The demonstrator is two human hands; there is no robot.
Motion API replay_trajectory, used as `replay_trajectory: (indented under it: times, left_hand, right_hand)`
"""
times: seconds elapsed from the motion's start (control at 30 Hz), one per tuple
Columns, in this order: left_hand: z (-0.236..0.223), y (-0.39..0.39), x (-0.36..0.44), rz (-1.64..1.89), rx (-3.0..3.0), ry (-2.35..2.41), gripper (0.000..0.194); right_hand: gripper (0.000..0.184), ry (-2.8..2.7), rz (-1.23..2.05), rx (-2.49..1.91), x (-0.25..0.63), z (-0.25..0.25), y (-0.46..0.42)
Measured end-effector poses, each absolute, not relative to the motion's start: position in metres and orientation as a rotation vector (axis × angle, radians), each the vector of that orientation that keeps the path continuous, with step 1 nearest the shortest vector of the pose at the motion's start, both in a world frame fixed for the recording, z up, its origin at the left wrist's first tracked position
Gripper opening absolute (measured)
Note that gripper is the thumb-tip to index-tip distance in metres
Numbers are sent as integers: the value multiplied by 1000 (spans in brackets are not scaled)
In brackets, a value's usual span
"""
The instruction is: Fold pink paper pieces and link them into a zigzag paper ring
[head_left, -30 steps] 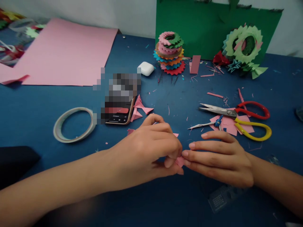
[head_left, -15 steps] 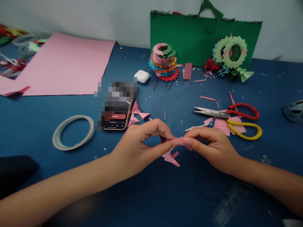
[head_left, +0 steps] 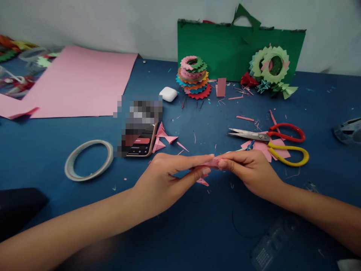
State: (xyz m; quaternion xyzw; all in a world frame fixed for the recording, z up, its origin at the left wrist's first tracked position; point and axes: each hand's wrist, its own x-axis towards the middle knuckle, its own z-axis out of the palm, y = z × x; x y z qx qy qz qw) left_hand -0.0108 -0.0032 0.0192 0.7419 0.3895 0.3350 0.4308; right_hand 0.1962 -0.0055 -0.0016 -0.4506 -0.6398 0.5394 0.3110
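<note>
My left hand [head_left: 172, 177] and my right hand [head_left: 248, 169] meet at the middle of the blue table [head_left: 197, 233], both pinching one small folded pink paper piece [head_left: 211, 163] between thumbs and fingertips, just above the surface. Another pink folded scrap [head_left: 202, 182] lies on the table under my left fingers. Several folded pink triangles [head_left: 164, 136] lie beside a phone [head_left: 141, 141] to the left of my hands. Scissors with red and yellow handles [head_left: 270, 141] rest on pink offcuts just beyond my right hand.
A tape roll [head_left: 88, 160] lies at left. A large pink sheet [head_left: 79, 82] covers the far left. A stack of coloured paper rings [head_left: 194, 77], a white earbud case [head_left: 168, 94], a green board [head_left: 239, 49] and a paper wreath [head_left: 270, 64] stand at the back.
Both hands lifted the pink piece off the table and now pinch it together, fingers stretched flatter. The view tilted up, showing more of the wall.
</note>
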Motion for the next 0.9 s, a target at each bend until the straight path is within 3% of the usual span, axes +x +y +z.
replay_trajectory:
  times: [0.17,0.33,0.63,0.8,0.9]
  left_hand:
    - [10,-4,-4,878,1447,1059,22]
    - [1,-5,-4,875,1398,1035,30]
    - [3,-3,-7,794,1607,995,25]
    - [5,-2,-4,541,1737,961,17]
    - [15,7,-11,370,2150,969,23]
  right_hand:
    - [26,-1618,1361,-1220,195,0,-4]
    - [26,-1750,1250,-1254,197,-1,-7]
    - [22,-1882,1273,-1144,202,-3,-2]
    - [22,-2080,1292,-1076,201,-3,0]
    - [26,-2160,1237,-1083,201,-4,0]
